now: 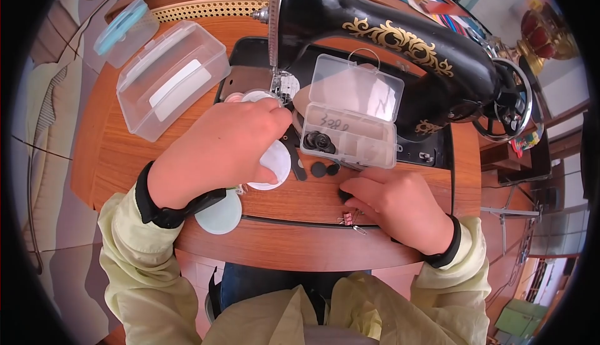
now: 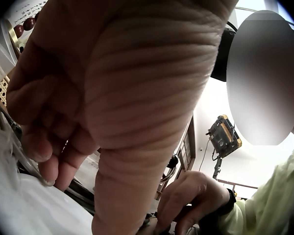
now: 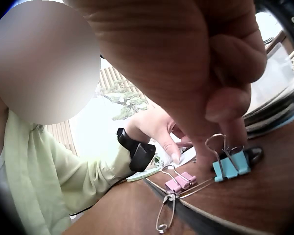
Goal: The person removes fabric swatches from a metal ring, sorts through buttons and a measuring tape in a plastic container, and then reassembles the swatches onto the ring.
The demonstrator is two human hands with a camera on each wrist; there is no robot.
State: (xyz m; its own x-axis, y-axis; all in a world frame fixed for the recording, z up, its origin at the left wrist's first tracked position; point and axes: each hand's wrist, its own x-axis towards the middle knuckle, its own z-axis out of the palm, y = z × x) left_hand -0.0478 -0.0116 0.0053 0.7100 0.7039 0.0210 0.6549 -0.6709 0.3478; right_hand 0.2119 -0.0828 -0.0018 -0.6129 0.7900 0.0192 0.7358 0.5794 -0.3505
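Note:
My right hand (image 1: 397,204) reaches down to the wooden table, thumb and fingertips pinching a round black button (image 1: 344,195). In the right wrist view, the button's dark edge (image 3: 255,155) shows behind a teal binder clip (image 3: 232,166). Two loose black buttons (image 1: 319,169) lie near that hand. Behind them, a clear compartment box (image 1: 367,147) has its lid up, with several black buttons (image 1: 320,141) in its left part. My left hand (image 1: 219,148) rests over white round discs (image 1: 279,169), thumb against one. Its palm and bent fingers (image 2: 32,142) show in the left wrist view.
A black sewing machine (image 1: 400,39) stands behind the button box. An open clear plastic box (image 1: 134,104) and a blue-lidded container (image 1: 119,32) sit at the left. A pale round disc (image 1: 219,215), pink binder clip (image 3: 180,183) and safety pin (image 1: 360,230) lie near the front edge.

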